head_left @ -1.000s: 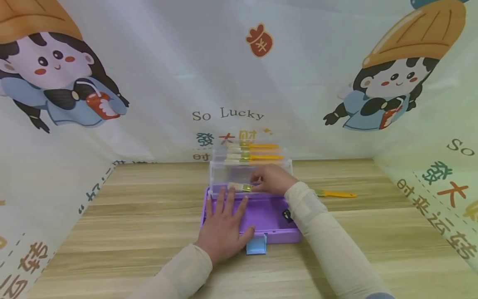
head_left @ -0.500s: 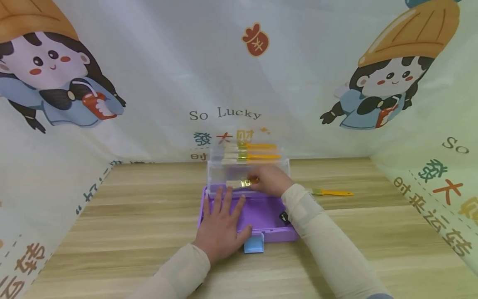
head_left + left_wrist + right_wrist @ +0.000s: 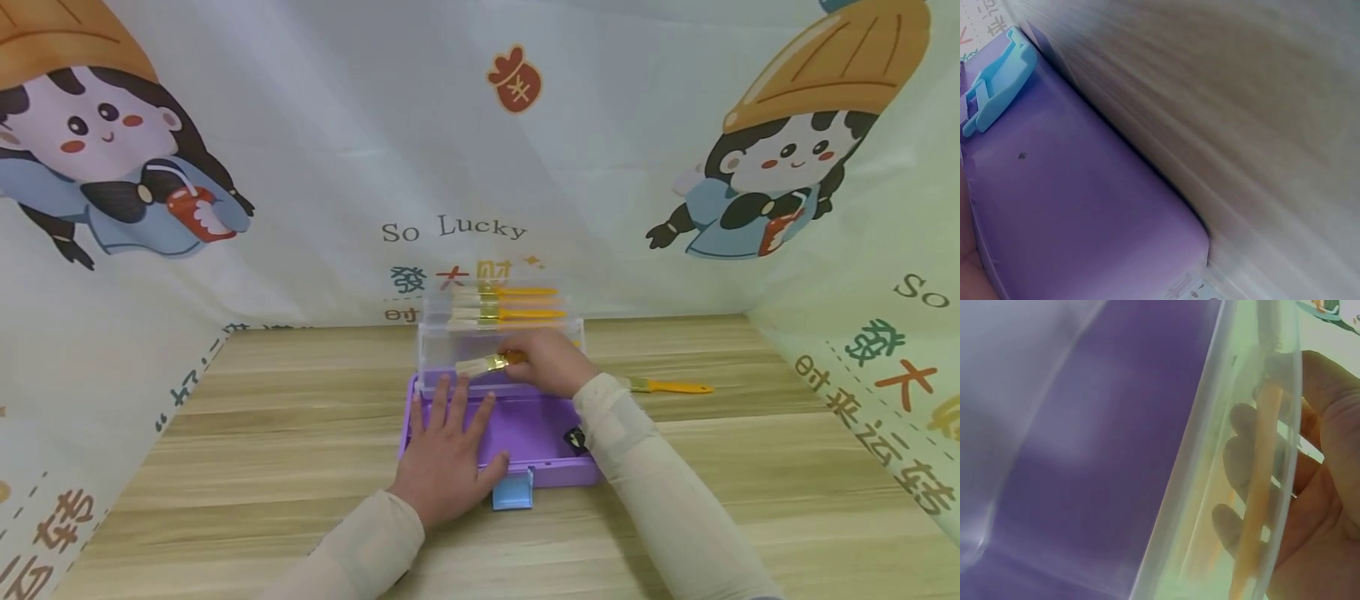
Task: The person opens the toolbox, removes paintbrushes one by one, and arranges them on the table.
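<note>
My right hand (image 3: 551, 362) grips a paintbrush (image 3: 472, 367) by its orange handle, with the pale bristles pointing left. The brush is in front of the raised clear lid (image 3: 438, 350) of a purple box (image 3: 558, 475). In the right wrist view, fingers and the orange handle (image 3: 1260, 469) show through clear plastic. My left hand (image 3: 442, 467) lies with fingers spread over the left part of the box, its fingertips near the box's back edge. Low in the left wrist view only a sliver of that hand (image 3: 972, 278) shows, beside the purple wall.
Orange-handled brushes (image 3: 532, 314) lie in a row at the lid's top. Another paintbrush (image 3: 678, 387) lies on the wooden table (image 3: 262, 467) to the right. A blue latch (image 3: 513, 492) hangs at the box's front, and a small black item (image 3: 575, 440) sits inside. A printed cloth (image 3: 330, 150) stands behind.
The held brush has risen slightly and tilted, its handle end now higher than its bristles. The left hand keeps its place on the box.
</note>
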A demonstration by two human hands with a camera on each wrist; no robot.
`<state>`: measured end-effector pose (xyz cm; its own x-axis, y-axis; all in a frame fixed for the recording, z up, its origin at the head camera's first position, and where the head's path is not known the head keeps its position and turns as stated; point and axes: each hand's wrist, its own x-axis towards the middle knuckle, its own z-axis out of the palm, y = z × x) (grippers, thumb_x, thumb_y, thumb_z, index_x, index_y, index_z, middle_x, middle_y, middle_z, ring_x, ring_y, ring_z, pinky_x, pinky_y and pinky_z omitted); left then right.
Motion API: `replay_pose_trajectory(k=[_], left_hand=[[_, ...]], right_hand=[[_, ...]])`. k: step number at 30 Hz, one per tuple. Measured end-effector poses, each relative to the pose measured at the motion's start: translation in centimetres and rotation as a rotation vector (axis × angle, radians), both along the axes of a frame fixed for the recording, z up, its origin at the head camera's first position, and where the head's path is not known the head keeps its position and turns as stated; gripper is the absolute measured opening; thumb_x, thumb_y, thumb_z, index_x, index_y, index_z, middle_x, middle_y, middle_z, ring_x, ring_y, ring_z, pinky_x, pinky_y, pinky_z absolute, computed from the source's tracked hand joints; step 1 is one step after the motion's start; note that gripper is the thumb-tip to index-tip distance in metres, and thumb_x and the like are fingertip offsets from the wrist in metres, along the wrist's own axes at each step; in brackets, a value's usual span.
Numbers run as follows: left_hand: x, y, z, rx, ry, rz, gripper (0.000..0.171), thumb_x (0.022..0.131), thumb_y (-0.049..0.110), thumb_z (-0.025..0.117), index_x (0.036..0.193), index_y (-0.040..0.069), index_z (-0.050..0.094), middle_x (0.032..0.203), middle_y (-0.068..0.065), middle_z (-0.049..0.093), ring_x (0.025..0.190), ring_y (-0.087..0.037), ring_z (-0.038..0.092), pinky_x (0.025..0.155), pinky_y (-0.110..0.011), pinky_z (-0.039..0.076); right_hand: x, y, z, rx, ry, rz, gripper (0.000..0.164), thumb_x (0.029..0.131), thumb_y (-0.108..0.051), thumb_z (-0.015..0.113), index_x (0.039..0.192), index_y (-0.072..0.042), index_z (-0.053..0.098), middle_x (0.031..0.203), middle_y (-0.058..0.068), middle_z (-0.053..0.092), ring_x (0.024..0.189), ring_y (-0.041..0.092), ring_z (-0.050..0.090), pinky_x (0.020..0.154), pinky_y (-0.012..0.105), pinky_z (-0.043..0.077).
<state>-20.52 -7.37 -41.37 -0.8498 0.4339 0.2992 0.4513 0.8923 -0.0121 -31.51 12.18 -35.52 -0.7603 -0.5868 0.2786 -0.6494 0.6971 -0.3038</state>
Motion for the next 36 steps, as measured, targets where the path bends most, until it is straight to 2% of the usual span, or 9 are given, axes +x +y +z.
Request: replay_pose_trajectory(k=[6, 13, 18, 24, 29, 36], left_hand=[[0.1, 0.0, 0.1, -0.007, -0.004, 0.002, 0.075, 0.096, 0.063, 0.036, 0.154, 0.016, 0.039, 0.162, -0.021, 0.017, 0.149, -0.043, 0.007, 0.111, -0.069, 0.009], [0.2, 0.0, -0.1, -0.010, -0.007, 0.006, 0.075, 0.096, 0.064, 0.036, 0.155, 0.017, 0.037, 0.162, -0.022, 0.017, 0.149, -0.043, 0.008, 0.111, -0.069, 0.009], [0.2, 0.1, -0.1, -0.010, -0.019, 0.005, 0.075, 0.097, 0.064, 0.035, 0.156, 0.017, 0.036, 0.162, -0.023, 0.016, 0.148, -0.044, 0.008, 0.112, -0.069, 0.008], [-0.1, 0.1, 0.4, -0.044, -0.014, 0.016, 0.074, 0.097, 0.064, 0.033, 0.156, 0.019, 0.034, 0.162, -0.022, 0.016, 0.148, -0.044, 0.007, 0.111, -0.069, 0.010], [-0.1, 0.0, 0.5, -0.041, -0.052, 0.011, 0.074, 0.098, 0.064, 0.032, 0.157, 0.019, 0.032, 0.163, -0.023, 0.012, 0.149, -0.044, 0.004, 0.111, -0.069, 0.007], [0.0, 0.0, 0.3, -0.034, -0.055, 0.010, 0.075, 0.098, 0.064, 0.031, 0.157, 0.019, 0.031, 0.163, -0.023, 0.010, 0.149, -0.044, 0.002, 0.112, -0.069, 0.005]], right_hand=[[0.2, 0.2, 0.4, -0.040, -0.015, 0.002, 0.030, 0.085, -0.011, 0.072, 0.115, -0.004, 0.073, 0.110, 0.008, 0.072, 0.102, 0.025, 0.067, 0.091, 0.040, 0.051], [0.3, 1.0, 0.5, -0.079, -0.039, -0.027, 0.031, 0.087, -0.012, 0.069, 0.118, -0.006, 0.073, 0.115, 0.008, 0.071, 0.099, 0.023, 0.066, 0.086, 0.039, 0.053], [0.6, 1.8, 0.9, -0.121, -0.051, -0.033, 0.031, 0.088, -0.013, 0.069, 0.118, -0.004, 0.073, 0.114, 0.009, 0.072, 0.103, 0.026, 0.066, 0.088, 0.042, 0.053], [1.1, 2.4, 1.9, -0.148, -0.029, -0.044, 0.031, 0.087, -0.013, 0.071, 0.116, -0.003, 0.073, 0.113, 0.011, 0.072, 0.104, 0.028, 0.066, 0.090, 0.044, 0.052], [1.4, 3.0, 2.0, -0.140, -0.009, -0.050, 0.030, 0.087, -0.014, 0.071, 0.115, -0.004, 0.073, 0.111, 0.009, 0.072, 0.102, 0.026, 0.066, 0.090, 0.043, 0.052], [2.5, 4.9, 2.5, -0.158, -0.074, -0.131, 0.031, 0.090, -0.017, 0.069, 0.119, -0.008, 0.072, 0.116, 0.008, 0.069, 0.105, 0.026, 0.064, 0.092, 0.046, 0.051]])
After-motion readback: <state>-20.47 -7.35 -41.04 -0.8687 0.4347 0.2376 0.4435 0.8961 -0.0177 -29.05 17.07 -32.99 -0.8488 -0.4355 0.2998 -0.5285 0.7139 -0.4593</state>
